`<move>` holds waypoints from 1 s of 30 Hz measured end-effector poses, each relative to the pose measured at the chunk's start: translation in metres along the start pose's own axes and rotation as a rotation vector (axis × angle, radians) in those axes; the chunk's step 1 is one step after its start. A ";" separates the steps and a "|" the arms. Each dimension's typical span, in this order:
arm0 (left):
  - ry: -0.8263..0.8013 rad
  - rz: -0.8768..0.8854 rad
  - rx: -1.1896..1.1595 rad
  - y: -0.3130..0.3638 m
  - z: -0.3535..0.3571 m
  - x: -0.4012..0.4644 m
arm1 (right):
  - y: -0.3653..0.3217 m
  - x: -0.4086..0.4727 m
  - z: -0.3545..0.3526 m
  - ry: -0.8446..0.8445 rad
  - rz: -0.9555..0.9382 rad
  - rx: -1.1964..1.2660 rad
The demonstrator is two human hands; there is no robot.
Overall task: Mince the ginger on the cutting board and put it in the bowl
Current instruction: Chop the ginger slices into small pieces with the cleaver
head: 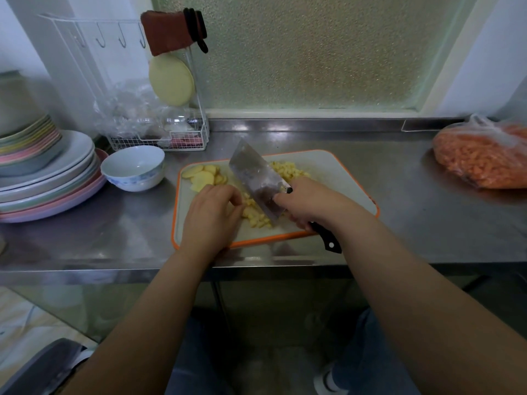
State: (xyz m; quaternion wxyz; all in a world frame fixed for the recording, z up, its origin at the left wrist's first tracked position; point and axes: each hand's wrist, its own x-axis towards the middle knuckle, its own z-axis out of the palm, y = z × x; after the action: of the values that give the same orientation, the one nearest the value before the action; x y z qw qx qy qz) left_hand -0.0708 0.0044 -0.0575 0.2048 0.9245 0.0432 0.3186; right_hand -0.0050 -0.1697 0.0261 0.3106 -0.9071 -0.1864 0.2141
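Right hand point(309, 203) grips the black handle of a cleaver point(256, 181), fingers wrapped round it, blade angled down onto the cutting board point(336, 172), an orange-rimmed white board lying on the steel surface point(399, 223). Left hand point(212, 215) rests on the board just left of the blade, fingers curled, fingertips against a pile of chopped ginger point(256, 218); whether they pinch any pieces cannot be told. More chopped ginger point(288, 171) lies behind the blade toward the board's far side. Uncut ginger slices point(204, 176) sit fanned at the board's far left corner, apart from the blade. White bowl point(133, 168) with blue pattern stands on the surface just beside the board's left far corner; nothing visible inside it. Stack of plates point(48, 178) left of the bowl. White wire rack point(159, 138) behind the bowl holds clear plastic bags, a round pale-yellow disc and a dark red cloth. Bag of orange food point(484, 155) at far right, well apart from the board.
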 end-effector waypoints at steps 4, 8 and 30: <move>0.007 -0.099 -0.088 -0.001 -0.003 0.005 | -0.001 -0.003 0.004 -0.054 0.023 -0.041; 0.134 -0.184 -0.192 -0.004 -0.003 -0.002 | -0.003 -0.004 0.010 -0.096 0.024 -0.043; 0.162 -0.270 -0.135 -0.005 0.006 0.003 | 0.045 0.039 -0.038 0.078 0.084 -0.192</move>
State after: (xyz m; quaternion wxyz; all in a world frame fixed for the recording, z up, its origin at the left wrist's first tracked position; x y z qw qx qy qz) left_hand -0.0648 0.0072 -0.0622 0.3034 0.8658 0.1618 0.3636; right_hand 0.0561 -0.2031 0.0142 0.2201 -0.9473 -0.1559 0.1727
